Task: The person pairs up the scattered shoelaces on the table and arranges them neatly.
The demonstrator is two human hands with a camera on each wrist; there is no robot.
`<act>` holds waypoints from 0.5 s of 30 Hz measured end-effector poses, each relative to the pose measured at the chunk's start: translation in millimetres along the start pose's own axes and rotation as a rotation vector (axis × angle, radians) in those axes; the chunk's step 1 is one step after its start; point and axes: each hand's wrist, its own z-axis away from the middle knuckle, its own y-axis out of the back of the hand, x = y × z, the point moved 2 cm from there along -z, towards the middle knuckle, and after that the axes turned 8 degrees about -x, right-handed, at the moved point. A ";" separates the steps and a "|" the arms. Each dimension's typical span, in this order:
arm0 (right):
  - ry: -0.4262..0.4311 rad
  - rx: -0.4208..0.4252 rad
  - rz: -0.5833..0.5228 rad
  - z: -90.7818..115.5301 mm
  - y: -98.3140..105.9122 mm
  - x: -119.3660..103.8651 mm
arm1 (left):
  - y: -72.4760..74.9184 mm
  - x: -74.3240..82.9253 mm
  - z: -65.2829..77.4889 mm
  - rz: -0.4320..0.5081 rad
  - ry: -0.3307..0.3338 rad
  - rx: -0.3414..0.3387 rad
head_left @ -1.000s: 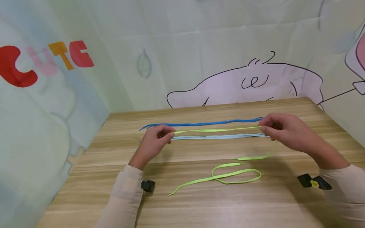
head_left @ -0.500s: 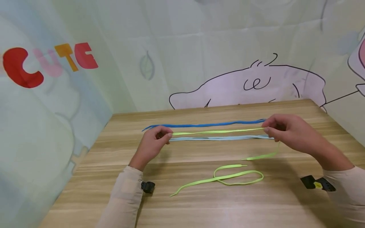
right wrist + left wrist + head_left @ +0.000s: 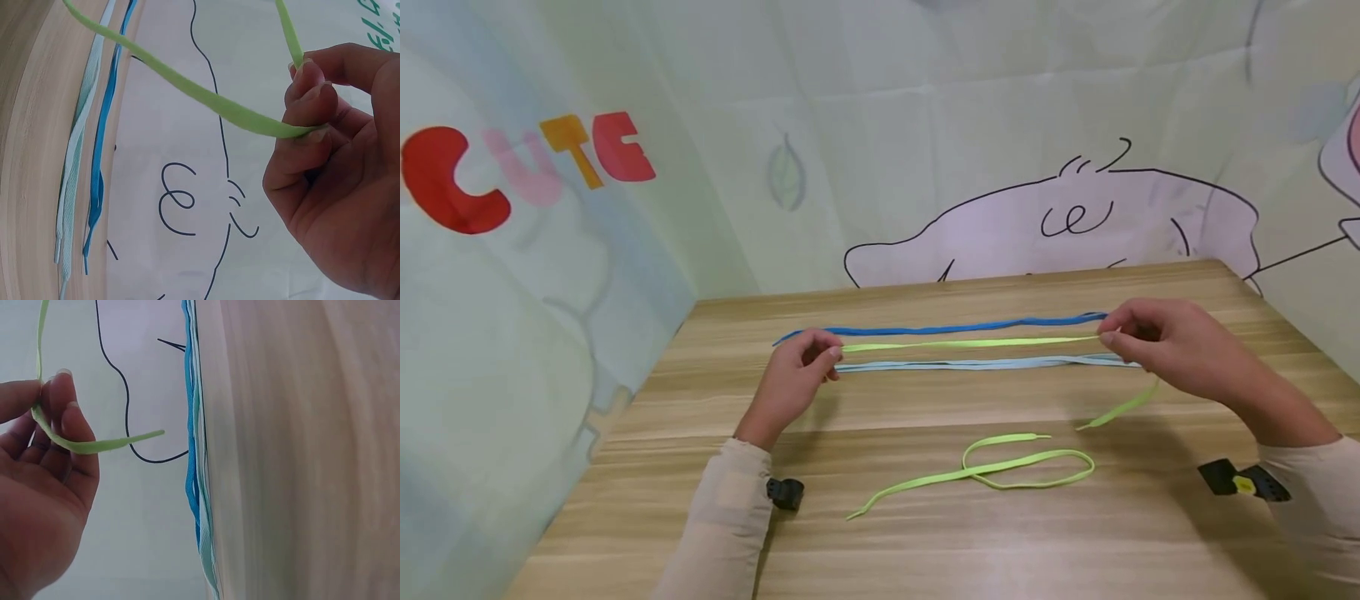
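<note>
A lime-green shoelace (image 3: 970,343) is stretched between both hands above the table. My left hand (image 3: 784,385) pinches it between thumb and fingers; in the left wrist view a short free end (image 3: 100,447) crosses the fingers. Farther right, my right hand (image 3: 1187,354) pinches the same lace, whose tail (image 3: 1123,408) hangs below toward the tabletop. A second lime-green shoelace (image 3: 917,481) lies on the wood, crossed over itself in a loop. Beyond the hands, light blue laces (image 3: 1000,363) and blue laces (image 3: 925,330) lie roughly parallel, side to side.
The wooden table (image 3: 715,517) ends at the back against a printed curtain (image 3: 880,150) with cartoon drawings. Another curtain side with coloured letters (image 3: 617,146) stands along the left edge. Black camera mounts (image 3: 786,493) sit at the wrists.
The hands have drawn slightly apart, left hand leftward and right hand rightward, with a longer stretch of lace between them. The lace's right tail has shifted right. The looped lace stays put.
</note>
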 end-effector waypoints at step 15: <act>-0.038 0.015 0.051 -0.8 0.8 -0.3 | 6.8 -6.1 -0.5 0.022 0.050 0.012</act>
